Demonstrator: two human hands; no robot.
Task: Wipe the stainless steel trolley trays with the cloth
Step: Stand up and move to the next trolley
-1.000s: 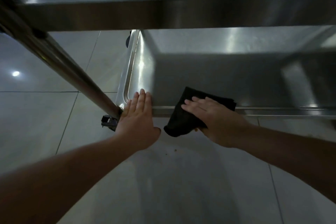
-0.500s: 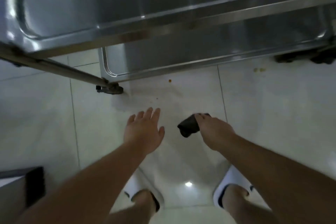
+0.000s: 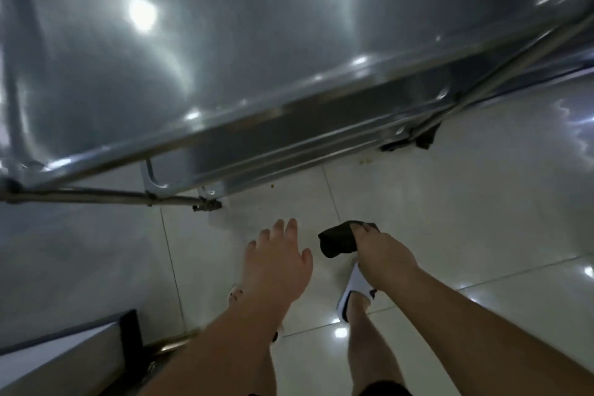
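Pale glossy floor tiles (image 3: 450, 219) fill the lower half of the head view, with ceiling lights mirrored in them. Trolley (image 3: 289, 125) of stainless steel spans the upper half; its top tray (image 3: 193, 26) reads as a broad, dull, reflective sheet with a raised rim, and a lower tray edge (image 3: 257, 167) shows beneath it. Both forearms reach forward over the floor, neither touching the trolley. A white slide sandal (image 3: 353, 291) sits below the right wrist.

Left hand (image 3: 276, 264): fingers straight and spread, palm down, holding nothing. Right hand (image 3: 382, 254): fingers curled round the cloth (image 3: 337, 239), a dark bunched wad that sticks out to the left of the knuckles, toward the left hand. Cloth is in mid-air, well short of the trays and lower in frame than the top tray's rim.

Judgement: between wiping passes, no contact at present. Next move probably calls for lifting the cloth above the rim, flattening it on the top tray and sweeping; left hand free to steady the frame.
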